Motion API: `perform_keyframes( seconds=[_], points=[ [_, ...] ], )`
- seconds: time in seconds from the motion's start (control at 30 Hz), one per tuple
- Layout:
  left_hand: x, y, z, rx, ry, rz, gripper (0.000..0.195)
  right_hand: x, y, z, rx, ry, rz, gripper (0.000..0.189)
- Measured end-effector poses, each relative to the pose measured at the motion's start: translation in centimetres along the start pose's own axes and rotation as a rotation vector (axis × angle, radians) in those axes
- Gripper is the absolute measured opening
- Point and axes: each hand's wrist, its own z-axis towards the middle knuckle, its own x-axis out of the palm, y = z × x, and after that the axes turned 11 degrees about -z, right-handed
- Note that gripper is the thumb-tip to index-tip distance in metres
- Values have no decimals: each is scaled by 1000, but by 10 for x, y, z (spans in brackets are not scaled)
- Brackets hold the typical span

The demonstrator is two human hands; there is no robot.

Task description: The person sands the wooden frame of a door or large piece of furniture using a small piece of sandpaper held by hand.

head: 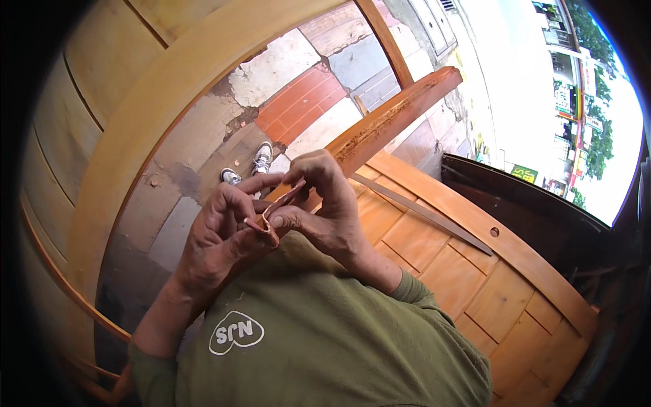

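Both hands meet in front of my chest, around a thin, folded reddish-brown sheet that looks like sandpaper [271, 224]. My left hand [213, 239] pinches its lower left part near the curled fold. My right hand [325, 203] presses a thumb against its face, with bent fingers at its upper edge. Just beyond the hands runs a long orange-brown wooden beam [396, 119], with brown dust or rough residue along its top. The hands hide the beam's near part.
A large wooden door panel [137, 96] stands at the left. Another panelled wooden door [432, 239] lies to the right, a narrow wooden strip [422, 211] on it. Below is cracked, patchwork tile flooring [305, 102], with shoes [262, 158] on it. A bright street lies beyond.
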Motion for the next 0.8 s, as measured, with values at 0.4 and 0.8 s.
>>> perform_keyframes(
  seconds=[0.4, 0.8],
  points=[
    [-9, -17, 20, -303, 56, 142, 60, -22, 2, -10, -9, -86, -209, 89],
    [-22, 2, 67, -50, 87, 1064, 21, -91, -41, -10, 65, -866, 98, 36]
  ],
)
